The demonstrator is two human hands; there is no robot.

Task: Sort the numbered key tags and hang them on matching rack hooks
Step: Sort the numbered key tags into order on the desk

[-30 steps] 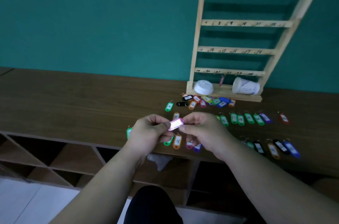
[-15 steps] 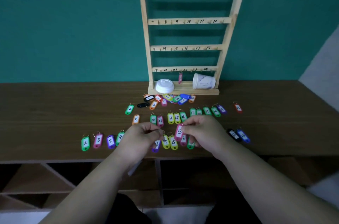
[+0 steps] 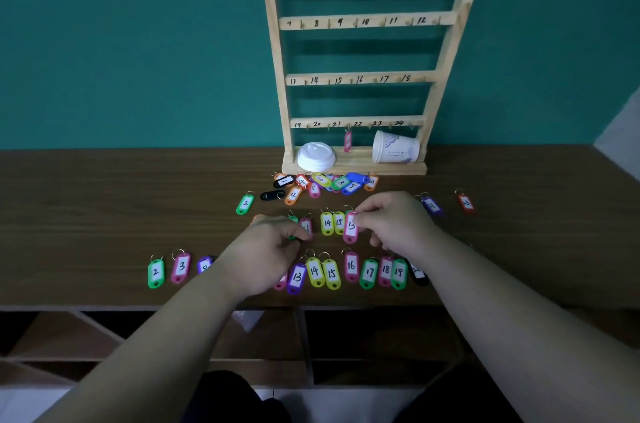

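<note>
A wooden rack with hooks numbered 1 to 24 stands against the teal wall. One pink tag hangs on its bottom rail. Many coloured numbered key tags lie on the brown table in two rough rows, plus a heap by the rack's base. My right hand pinches a pink tag marked 13 beside yellow tags 14 and 15 in the middle row. My left hand rests curled on the table, fingertips at a pink tag and a green one.
A white cup lid and a tipped paper cup lie on the rack's base. A purple tag and a red tag lie apart at the right. Open shelf compartments sit below the table's front edge.
The view swung and came closer to the rack. The pink 13 tag went from both hands, held up, to my right hand alone, down at the middle row. My left hand let go and moved forward.
</note>
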